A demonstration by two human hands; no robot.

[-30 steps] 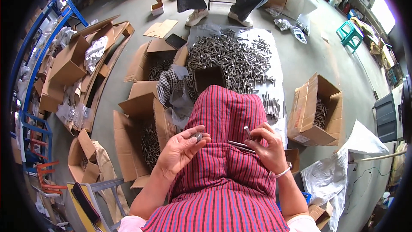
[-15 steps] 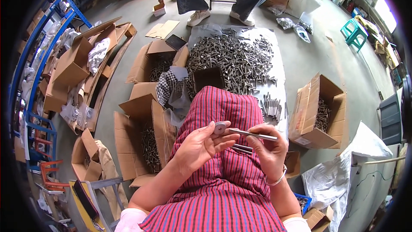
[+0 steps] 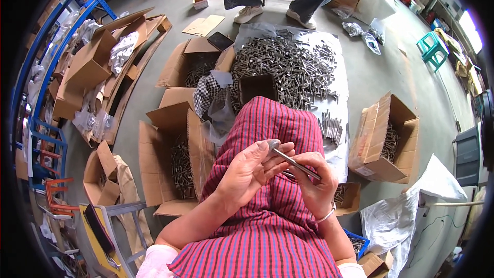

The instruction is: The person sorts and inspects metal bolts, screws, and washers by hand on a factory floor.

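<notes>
Over striped lap (image 3: 278, 226), both hands pinch long bolt (image 3: 293, 163); bolt heap (image 3: 288, 67) on concrete floor (image 3: 386, 72).

A grey concrete floor (image 3: 370, 72) is seen, on which a white sheet (image 3: 337, 87) is spread, heaped with metal bolts (image 3: 288, 67). Open cardboard boxes (image 3: 175, 159) are set along the sheet's left side, and another box (image 3: 383, 139) at its right.

Single head cam, fisheye, looking steeply down over the wearer's lap. Close on both hands, left hand (image 3: 250, 171) and right hand (image 3: 315, 181), at frame centre. Floor (image 3: 381, 72) stretches ahead to the top edge; straight lines bow near the rim.
</notes>
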